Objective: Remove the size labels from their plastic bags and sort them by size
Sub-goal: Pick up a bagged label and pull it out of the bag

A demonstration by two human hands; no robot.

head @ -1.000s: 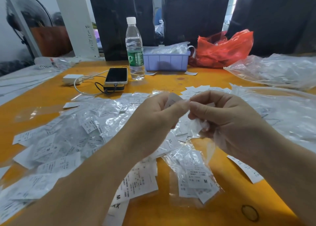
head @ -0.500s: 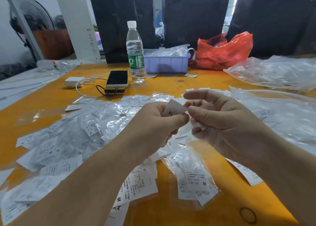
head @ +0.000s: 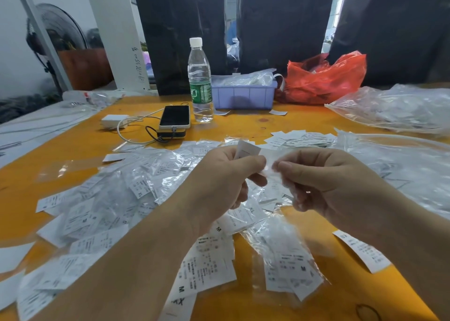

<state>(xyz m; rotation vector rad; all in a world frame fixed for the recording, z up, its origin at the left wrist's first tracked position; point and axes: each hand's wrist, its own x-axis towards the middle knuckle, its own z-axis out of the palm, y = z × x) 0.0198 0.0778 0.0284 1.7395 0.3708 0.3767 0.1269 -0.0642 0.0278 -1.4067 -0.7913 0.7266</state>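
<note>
Above the orange table [head: 243,126], the left hand [head: 219,182] is pinching a white size label [head: 247,149] that is sticking up past its thumb. Just beside it, the right hand [head: 323,187] is pinching a small clear plastic bag [head: 272,172] between curled fingers.

Label [head: 247,149]: small white slip, upright, slightly tilted, pinched at its lower end by left hand [head: 226,182]. Print on it too blurred to read.

Bag [head: 275,174]: clear, thin, crumpled, pinched by right hand [head: 323,187], just beside the label.

Heap of bagged labels [head: 136,187]: clear packets with white slips, spread over orange table [head: 255,126], left and centre. Sizes M and XL readable on some.

Bagged M labels [head: 294,269]: near edge, flat.

Loose labels [head: 302,137]: overlapping white slips, far right of centre.

One slip [head: 360,252] lies alone at right.
</note>
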